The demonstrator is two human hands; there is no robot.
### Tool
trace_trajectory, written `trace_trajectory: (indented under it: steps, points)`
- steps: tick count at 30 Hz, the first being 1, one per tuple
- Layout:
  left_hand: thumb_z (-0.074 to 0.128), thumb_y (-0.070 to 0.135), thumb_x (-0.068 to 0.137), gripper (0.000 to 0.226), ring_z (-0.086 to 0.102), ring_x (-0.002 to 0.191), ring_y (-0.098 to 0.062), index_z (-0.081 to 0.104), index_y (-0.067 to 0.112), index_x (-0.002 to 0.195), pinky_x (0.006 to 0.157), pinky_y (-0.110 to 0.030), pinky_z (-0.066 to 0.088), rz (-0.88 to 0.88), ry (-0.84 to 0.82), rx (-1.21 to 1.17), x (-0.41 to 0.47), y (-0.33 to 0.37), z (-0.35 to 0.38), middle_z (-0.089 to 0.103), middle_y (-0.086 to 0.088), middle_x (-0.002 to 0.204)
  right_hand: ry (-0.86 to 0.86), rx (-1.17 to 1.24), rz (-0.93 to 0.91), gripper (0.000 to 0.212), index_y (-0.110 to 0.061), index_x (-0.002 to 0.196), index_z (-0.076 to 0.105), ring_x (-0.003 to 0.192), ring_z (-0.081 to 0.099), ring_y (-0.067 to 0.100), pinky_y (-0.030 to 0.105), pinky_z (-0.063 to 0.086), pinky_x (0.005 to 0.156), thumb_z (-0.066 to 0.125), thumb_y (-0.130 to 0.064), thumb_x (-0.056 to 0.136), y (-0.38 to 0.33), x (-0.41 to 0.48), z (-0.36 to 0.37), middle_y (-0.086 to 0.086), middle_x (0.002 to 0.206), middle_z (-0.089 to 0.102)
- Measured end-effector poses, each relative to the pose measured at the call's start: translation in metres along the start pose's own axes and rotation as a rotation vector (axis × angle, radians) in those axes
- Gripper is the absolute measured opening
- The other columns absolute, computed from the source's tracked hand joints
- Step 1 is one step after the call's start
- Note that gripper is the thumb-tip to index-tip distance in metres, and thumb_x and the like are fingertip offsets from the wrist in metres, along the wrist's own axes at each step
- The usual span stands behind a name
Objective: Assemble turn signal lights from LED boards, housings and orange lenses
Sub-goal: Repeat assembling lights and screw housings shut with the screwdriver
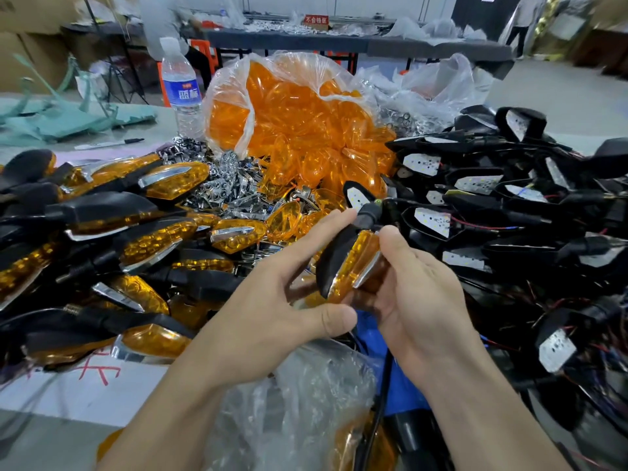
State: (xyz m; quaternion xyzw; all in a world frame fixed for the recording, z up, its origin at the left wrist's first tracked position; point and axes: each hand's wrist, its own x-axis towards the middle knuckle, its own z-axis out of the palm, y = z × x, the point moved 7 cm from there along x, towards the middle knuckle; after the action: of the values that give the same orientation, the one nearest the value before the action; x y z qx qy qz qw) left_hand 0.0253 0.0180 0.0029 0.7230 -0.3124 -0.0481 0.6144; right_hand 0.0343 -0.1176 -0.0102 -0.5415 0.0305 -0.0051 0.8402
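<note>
The bench carries heaps of parts on every side. From 1 to 4 o'clock lies a pile of black housings, each with a white LED board seated inside and thin wires trailing. From 8 to 10 o'clock lies a pile of finished lights with orange lenses and chrome strips. At 12 o'clock a clear plastic bag stands open, full of loose orange lenses that spill toward the centre. A crumpled empty-looking clear bag sits at 6 o'clock. A heap of chrome trim pieces lies at 11 o'clock, beside the lens bag. A water bottle stands upright farther out at 11 o'clock.

The left hand spans wide: its fingers reach, nearly straight, up the housing's back to the stem, and its thumb sits at the lower tip. The right hand holds the other side, thumb pressing on the lens's upper end, fingers curled beneath.

Between them, just below centre, is the turn signal light. Its long axis runs from 7 to 1 o'clock, pointed tip at 7, black stem at 1, lens and chrome strip facing the right hand.

A pen lies flat at 10 o'clock.
</note>
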Motion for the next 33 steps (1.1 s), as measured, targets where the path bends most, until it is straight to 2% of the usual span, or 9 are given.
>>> trace_trajectory:
  steps: [2,6,12,16,20,22,24,28,33]
  points:
    - [0.080,0.044,0.080,0.085,0.043,0.147,-0.003,0.042,0.043,0.156,0.111,-0.023,0.045,0.003,0.030,0.006,0.000,0.001,-0.001,0.046,0.022,0.159,0.017,0.002,0.047,0.052,-0.014,0.078,0.084,0.070,0.075,0.029,0.036,0.060,0.052,0.046,-0.032,0.109,0.003,-0.001,0.000,0.020,0.087,0.078]
    - [0.086,0.037,0.082,0.073,0.056,0.133,0.002,0.054,0.040,0.147,0.102,-0.014,0.048,0.046,0.163,0.106,-0.001,0.006,-0.003,0.060,0.025,0.144,0.046,-0.039,0.086,0.054,-0.015,0.071,0.082,0.071,0.076,0.029,0.043,0.064,0.065,0.048,-0.034,0.109,0.006,-0.002,-0.002,0.020,0.084,0.078]
    - [0.089,0.022,0.074,0.068,0.061,0.129,-0.002,0.063,0.045,0.132,0.107,-0.032,0.052,0.050,0.248,0.135,-0.003,0.007,-0.006,0.067,0.025,0.134,0.112,-0.378,-0.074,0.053,-0.002,0.083,0.075,0.075,0.076,0.038,0.047,0.064,0.066,0.053,-0.045,0.106,-0.001,0.001,-0.015,0.019,0.079,0.077]
    - [0.090,0.013,0.068,0.074,0.057,0.134,-0.003,0.066,0.040,0.132,0.111,-0.032,0.050,0.038,0.255,0.140,-0.004,0.004,-0.010,0.065,0.021,0.139,-0.040,-0.294,-0.030,0.044,-0.007,0.100,0.078,0.094,0.068,0.056,0.058,0.064,0.079,0.068,-0.049,0.090,-0.001,-0.001,-0.005,0.039,0.102,0.067]
    - [0.092,0.019,0.068,0.074,0.053,0.136,0.001,0.060,0.041,0.131,0.106,-0.018,0.046,-0.016,0.171,0.138,-0.002,-0.003,-0.009,0.054,0.026,0.148,-0.115,-0.234,0.054,0.043,-0.005,0.103,0.078,0.100,0.059,0.065,0.038,0.064,0.070,0.073,-0.042,0.082,0.002,-0.004,0.001,0.048,0.113,0.055]
    - [0.090,0.021,0.072,0.077,0.049,0.140,0.002,0.055,0.039,0.139,0.104,-0.011,0.043,-0.040,0.112,0.112,-0.001,-0.005,-0.007,0.049,0.027,0.152,-0.110,-0.224,0.074,0.046,0.000,0.105,0.075,0.097,0.057,0.067,0.038,0.063,0.069,0.069,-0.039,0.081,0.003,-0.005,0.001,0.052,0.114,0.051]
    - [0.088,0.023,0.076,0.084,0.048,0.141,0.003,0.050,0.039,0.149,0.103,-0.011,0.044,-0.045,0.072,0.094,-0.001,-0.005,-0.005,0.050,0.026,0.153,-0.111,-0.207,0.072,0.041,0.001,0.105,0.075,0.093,0.060,0.064,0.037,0.064,0.069,0.068,-0.035,0.086,0.001,-0.005,0.001,0.050,0.111,0.055]
    - [0.086,0.032,0.077,0.087,0.047,0.139,0.007,0.046,0.037,0.154,0.102,-0.009,0.044,-0.043,0.065,0.081,-0.001,-0.002,-0.005,0.053,0.029,0.149,-0.122,-0.150,0.074,0.027,-0.003,0.101,0.078,0.082,0.074,0.039,0.031,0.061,0.065,0.063,-0.025,0.098,0.003,-0.005,-0.001,0.031,0.100,0.074]
    - [0.088,0.024,0.077,0.082,0.052,0.138,0.002,0.052,0.035,0.150,0.107,-0.019,0.048,-0.030,0.122,0.156,-0.002,-0.001,-0.007,0.057,0.024,0.147,-0.115,-0.118,0.092,0.029,-0.005,0.103,0.078,0.085,0.075,0.038,0.031,0.060,0.066,0.064,-0.030,0.095,0.004,-0.006,0.001,0.028,0.100,0.076]
